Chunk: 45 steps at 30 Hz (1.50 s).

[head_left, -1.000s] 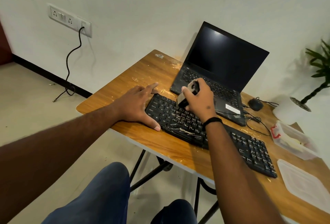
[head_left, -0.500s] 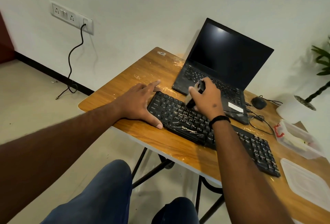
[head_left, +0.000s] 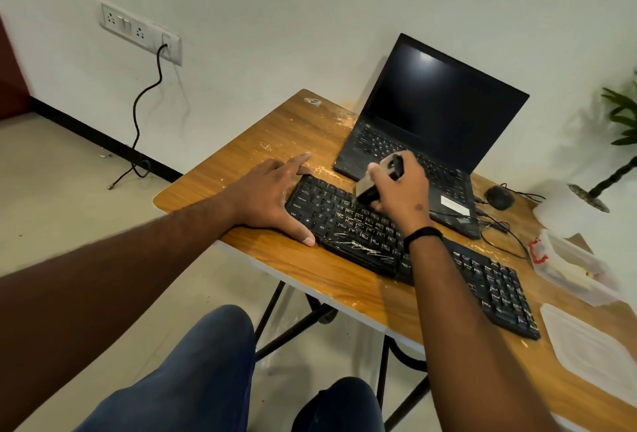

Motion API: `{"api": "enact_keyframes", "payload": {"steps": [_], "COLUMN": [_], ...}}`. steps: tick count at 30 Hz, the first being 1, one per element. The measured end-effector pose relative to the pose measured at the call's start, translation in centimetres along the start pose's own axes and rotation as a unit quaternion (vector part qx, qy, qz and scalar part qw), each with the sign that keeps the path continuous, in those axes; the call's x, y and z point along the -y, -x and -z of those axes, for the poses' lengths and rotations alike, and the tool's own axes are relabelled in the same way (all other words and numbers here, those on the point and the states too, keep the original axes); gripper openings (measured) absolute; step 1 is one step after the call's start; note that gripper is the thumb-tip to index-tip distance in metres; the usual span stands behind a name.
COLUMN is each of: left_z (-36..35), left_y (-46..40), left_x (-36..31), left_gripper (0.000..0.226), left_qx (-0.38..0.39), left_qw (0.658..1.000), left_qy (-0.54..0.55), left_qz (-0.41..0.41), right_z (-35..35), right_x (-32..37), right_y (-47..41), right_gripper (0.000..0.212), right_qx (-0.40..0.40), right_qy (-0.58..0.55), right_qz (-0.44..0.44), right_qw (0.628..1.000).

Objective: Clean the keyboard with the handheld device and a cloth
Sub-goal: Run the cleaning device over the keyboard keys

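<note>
Black keyboard (head_left: pixel 406 245), legible "Ctrl" key

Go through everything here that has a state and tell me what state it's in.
Laptop: lid open, screen dark.
Keyboard: flat on table, debris on keys.
Handheld device: gripped, tip on keys.
Left hand: flat, bracing keyboard's end.
Right hand: grips device.
Container: lid off.

Soft, even indoor light fills the scene, moderately bright. A pale glare patch sits on the dark laptop screen (head_left: pixel 444 104) at the far right. Faint shadows fall on the wall (head_left: pixel 275 18) behind the laptop. Wide-angle distortion bends the edges; the near left forearm (head_left: pixel 86 276) looks smeared and soft.
</note>
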<state>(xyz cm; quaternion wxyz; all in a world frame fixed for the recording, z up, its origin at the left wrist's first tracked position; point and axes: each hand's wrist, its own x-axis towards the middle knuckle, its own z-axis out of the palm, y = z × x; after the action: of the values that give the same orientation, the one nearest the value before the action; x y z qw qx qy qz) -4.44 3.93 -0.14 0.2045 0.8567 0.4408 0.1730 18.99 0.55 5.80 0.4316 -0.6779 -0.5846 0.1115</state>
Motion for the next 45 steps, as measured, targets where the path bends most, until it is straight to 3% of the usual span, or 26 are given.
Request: {"api": "enact_keyframes", "payload": {"steps": [5, 11, 15, 19, 23, 28, 32, 36, 40, 45], "left_z": [-0.1, -0.1, -0.2, -0.1, -0.2, -0.2, -0.1, -0.3, -0.4, -0.3], "left_y": [-0.1, 0.0, -0.2, -0.2, -0.2, -0.3, -0.2, -0.3, -0.3, -0.3], "left_x": [0.2, 0.0, 0.4, 0.2, 0.4, 0.5, 0.3, 0.6, 0.7, 0.6], "left_gripper": [0.15, 0.149, 0.152, 0.149, 0.151, 0.151, 0.15, 0.151, 0.151, 0.15], "left_qx": [-0.002, -0.002, 0.0, 0.0, 0.004, 0.003, 0.002, 0.002, 0.0, -0.002], "left_qw": [1.0, 1.0, 1.0, 1.0, 1.0, 1.0, 1.0, 1.0, 1.0, 1.0], "left_qy": [-0.005, -0.002, 0.001, -0.001, -0.003, -0.006, -0.005, -0.003, -0.005, -0.008], "left_qz": [0.0, 0.001, 0.004, -0.005, 0.005, 0.007, 0.002, 0.002, 0.001, -0.006], "right_z": [2.2, 1.7, 1.3, 1.4, 1.9, 1.6, 2.1, 1.2, 1.3, 0.6], "right_x": [-0.8, -1.3, -1.1, -0.7, -0.7, -0.5, -0.6, -0.1, -0.1, 0.6], "right_y": [0.4, 1.7, 2.0, 2.1, 2.1, 2.3, 2.1, 2.3, 2.3, 2.5], "right_gripper": [0.016, 0.022, 0.02, 0.02, 0.02, 0.018, 0.019, 0.017, 0.015, 0.017], "right_qx": [-0.088, -0.044, 0.055, 0.019, 0.098, 0.014, 0.108, 0.012, 0.102, 0.016], "right_qy": [-0.105, -0.098, -0.088, -0.071, -0.08, -0.076, -0.081, -0.047, -0.046, 0.005], "right_qz": [-0.06, -0.056, -0.05, -0.037, -0.054, -0.046, -0.055, -0.022, -0.016, 0.024], "right_qw": [0.989, 0.993, 0.993, 0.997, 0.99, 0.996, 0.989, 0.999, 0.994, 1.0]}}
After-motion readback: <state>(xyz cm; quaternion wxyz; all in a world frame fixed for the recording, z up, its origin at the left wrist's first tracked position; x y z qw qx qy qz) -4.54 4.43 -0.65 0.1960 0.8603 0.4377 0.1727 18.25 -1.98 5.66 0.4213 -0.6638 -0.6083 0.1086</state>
